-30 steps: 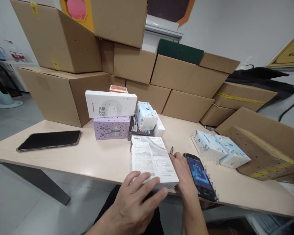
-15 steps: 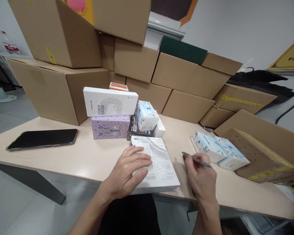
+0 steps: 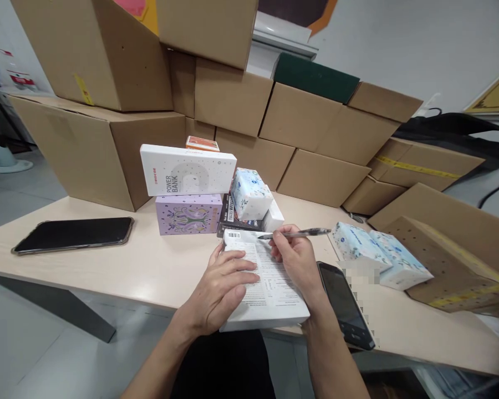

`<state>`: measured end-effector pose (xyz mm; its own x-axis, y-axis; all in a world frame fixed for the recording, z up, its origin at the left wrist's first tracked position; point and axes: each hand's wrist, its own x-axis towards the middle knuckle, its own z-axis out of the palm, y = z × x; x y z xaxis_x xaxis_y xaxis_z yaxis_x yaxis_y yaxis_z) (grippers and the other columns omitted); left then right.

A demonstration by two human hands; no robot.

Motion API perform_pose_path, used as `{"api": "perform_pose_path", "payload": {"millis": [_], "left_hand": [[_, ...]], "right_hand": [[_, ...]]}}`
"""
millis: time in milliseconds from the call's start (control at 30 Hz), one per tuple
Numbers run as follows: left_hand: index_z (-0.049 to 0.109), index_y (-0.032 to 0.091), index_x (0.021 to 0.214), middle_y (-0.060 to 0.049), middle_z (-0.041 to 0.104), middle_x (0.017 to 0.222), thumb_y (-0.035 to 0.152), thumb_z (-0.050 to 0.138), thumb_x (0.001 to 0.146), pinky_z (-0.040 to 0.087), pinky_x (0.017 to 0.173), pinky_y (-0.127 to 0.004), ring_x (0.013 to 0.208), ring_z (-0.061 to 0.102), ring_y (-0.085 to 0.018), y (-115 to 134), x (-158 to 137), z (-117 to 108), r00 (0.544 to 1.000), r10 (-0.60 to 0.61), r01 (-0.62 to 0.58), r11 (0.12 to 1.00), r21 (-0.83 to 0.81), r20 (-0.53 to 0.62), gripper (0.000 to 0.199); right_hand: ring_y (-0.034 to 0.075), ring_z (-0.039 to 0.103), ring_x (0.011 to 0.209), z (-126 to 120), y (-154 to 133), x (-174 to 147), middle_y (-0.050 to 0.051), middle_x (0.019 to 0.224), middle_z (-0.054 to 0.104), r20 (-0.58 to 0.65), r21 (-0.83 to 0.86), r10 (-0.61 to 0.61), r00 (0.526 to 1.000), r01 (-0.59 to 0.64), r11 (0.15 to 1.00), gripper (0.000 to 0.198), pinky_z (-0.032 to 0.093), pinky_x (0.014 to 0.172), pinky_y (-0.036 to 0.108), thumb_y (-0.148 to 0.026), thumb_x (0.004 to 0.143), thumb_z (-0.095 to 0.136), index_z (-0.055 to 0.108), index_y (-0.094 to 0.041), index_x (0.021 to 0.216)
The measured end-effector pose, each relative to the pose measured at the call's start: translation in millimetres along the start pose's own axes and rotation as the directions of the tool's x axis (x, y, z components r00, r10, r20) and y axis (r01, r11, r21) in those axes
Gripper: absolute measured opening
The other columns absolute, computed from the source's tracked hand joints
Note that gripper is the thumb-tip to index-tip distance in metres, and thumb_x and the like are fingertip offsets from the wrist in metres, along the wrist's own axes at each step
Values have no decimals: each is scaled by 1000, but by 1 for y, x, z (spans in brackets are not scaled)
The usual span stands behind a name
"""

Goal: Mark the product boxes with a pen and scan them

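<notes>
A flat white box (image 3: 270,307) with printed text and a barcode lies at the table's front edge. My left hand (image 3: 220,288) rests on its left part, fingers stretched out over the print. In my right hand (image 3: 297,260) is a pen (image 3: 303,233), pinched between thumb and fingers, its tip over the upper part of the white box. To the right of that hand, a dark handheld device (image 3: 345,305) lies on the table. Behind the white box are a purple patterned box (image 3: 190,215), a white power bank box (image 3: 189,172) on top of it, and a tissue pack (image 3: 251,194).
A black phone (image 3: 72,235) lies on the table (image 3: 158,271) at the left. Stacked cardboard boxes (image 3: 311,122) form a wall behind. Two tissue packs (image 3: 361,246) sit at the right beside an open carton (image 3: 453,266).
My right hand has moved left and up with the pen, from over the handheld device to the top of the white box. The device now shows. My left hand stays nearly still.
</notes>
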<state>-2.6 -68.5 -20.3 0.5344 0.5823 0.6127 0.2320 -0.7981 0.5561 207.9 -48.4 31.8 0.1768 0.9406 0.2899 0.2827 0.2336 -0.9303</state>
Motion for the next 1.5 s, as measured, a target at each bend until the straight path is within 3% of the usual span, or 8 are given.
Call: {"api": "perform_pose_path", "payload": {"millis": [267,633,1233,1367,1500], "left_hand": [[70,23,119,-9,69,125,31,41,99,18,123,-58,131,50,-30,0,0,1,999,21,-21,999,-29,-25,36],[70,23,120,-8,68,127,34,41,100,13,124,-60,133,48,-30,-1,-2,1,1000,3,-3,999,-51,-6,36],[69,22,119,-8,67,127,34,40,101,11,124,-56,133,46,-29,0,-1,0,1000,3,-3,998,-64,2,36],[70,22,119,-7,68,127,33,41,101,15,123,-53,132,47,-28,0,-1,1,1000,12,-12,998,-64,-14,36],[70,22,118,-7,68,125,33,41,101,15,123,-52,132,47,-28,-3,-2,2,999,23,-25,997,-71,-32,36]], "right_hand": [[12,53,56,-1,1,-4,-3,63,59,6,-168,-49,999,49,985,35,40,57,25,-52,95,52,60,-20,85],[14,54,57,-2,5,-2,-3,61,57,36,-258,-84,996,90,962,34,40,59,26,-51,97,49,59,-21,86],[13,53,58,-2,5,-3,-4,62,57,41,-250,-79,996,87,964,34,39,60,25,-51,97,49,59,-21,85],[12,52,56,-2,5,-7,-5,61,57,-128,-183,-80,989,56,982,34,40,58,25,-53,96,50,57,-21,88],[16,60,63,-20,11,-11,-1,69,64,-367,-255,-107,924,11,967,37,46,65,29,-56,96,46,57,-21,96]]}}
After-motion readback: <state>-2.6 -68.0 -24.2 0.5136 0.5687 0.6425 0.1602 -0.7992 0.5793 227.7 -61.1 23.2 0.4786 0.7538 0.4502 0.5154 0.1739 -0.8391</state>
